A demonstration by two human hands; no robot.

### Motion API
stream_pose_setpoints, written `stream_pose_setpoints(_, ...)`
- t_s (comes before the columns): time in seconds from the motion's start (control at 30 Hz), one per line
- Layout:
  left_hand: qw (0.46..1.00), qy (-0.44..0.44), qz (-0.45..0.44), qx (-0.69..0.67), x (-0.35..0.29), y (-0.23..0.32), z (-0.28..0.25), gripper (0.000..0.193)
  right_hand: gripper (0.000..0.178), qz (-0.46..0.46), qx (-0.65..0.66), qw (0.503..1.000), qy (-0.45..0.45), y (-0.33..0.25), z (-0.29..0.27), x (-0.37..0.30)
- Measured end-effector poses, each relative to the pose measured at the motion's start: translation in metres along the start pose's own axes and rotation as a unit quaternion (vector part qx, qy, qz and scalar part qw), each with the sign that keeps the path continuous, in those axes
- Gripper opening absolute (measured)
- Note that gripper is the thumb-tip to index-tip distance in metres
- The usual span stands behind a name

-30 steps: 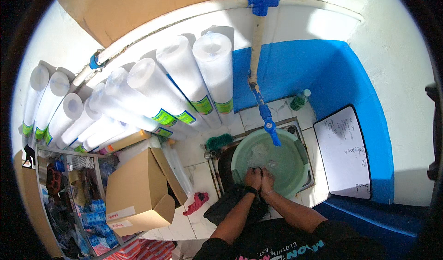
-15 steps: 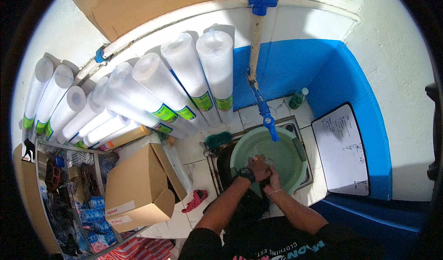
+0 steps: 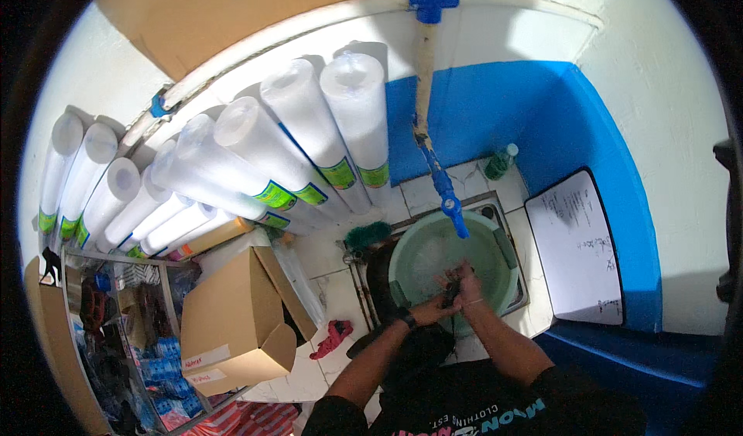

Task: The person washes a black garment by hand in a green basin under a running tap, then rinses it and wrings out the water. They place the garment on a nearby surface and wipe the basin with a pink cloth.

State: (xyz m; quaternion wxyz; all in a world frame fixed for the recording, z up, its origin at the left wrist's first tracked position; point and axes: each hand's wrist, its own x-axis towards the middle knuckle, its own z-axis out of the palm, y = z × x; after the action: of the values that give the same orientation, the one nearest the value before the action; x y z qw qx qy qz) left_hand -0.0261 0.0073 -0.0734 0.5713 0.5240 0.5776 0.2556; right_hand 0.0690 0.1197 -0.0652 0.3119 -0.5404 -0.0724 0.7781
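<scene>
Over the green plastic basin (image 3: 404,238), my two hands are close together. My left hand (image 3: 433,310), with a black watch (image 3: 404,317) on its wrist, is closed against a small dark wet thing (image 3: 451,293); its kind is not clear. My right hand (image 3: 469,287), a thin bracelet at its wrist, lies beyond it with fingers curled round the same dark thing. Shallow, cloudy water (image 3: 433,254) shows in the basin. Above the basin's far side hangs a blue tap (image 3: 451,206) on a pipe.
The basin sits in a metal sink (image 3: 511,312). A green scrubbing pad (image 3: 368,236) and a red cloth (image 3: 331,339) lie to its left, near an open cardboard box (image 3: 232,320). White rolls (image 3: 356,126) lean on the wall. A green bottle (image 3: 501,162) and whiteboard (image 3: 576,242) stand right.
My hands were clasped together lower in the basin; now the right has slid forward past the left, and the left has drawn back. The view has shifted slightly.
</scene>
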Motion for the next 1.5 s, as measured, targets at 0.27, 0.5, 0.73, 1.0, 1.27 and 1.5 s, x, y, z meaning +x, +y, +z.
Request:
stream_pose_setpoints(0.27,0.944,0.136,-0.187,-0.235,0.009,-0.009,0.046,0.093,0.049,-0.061,-0.271,0.955,-0.099,-0.007,-0.016,0.001)
stream_pose_setpoints(0.5,0.848,0.264,-0.253,-0.383,0.023,-0.006,0.047,0.11,0.027,-0.509,-0.688,0.5,-0.134,0.042,-0.032,0.01)
stream_pose_setpoints(0.73,0.72,0.289,-0.186,-0.603,0.02,0.007,0.047,0.099,0.028,-0.493,-0.702,0.482,-0.179,0.056,-0.044,0.011)
stream_pose_setpoints(1.0,0.736,0.224,-0.176,-0.614,0.013,0.011,0.046,0.089,0.041,-0.471,-0.686,0.51,-0.216,0.038,-0.045,-0.005)
stream_pose_setpoints(1.27,0.81,0.199,-0.313,-0.455,0.007,0.005,0.04,0.067,0.048,-0.347,-0.765,0.519,-0.159,-0.032,-0.033,-0.036)
stream_pose_setpoints(1.5,0.911,0.291,-0.152,-0.249,0.007,-0.019,0.056,0.06,0.045,-0.575,-0.694,0.427,0.068,-0.138,-0.039,-0.041)
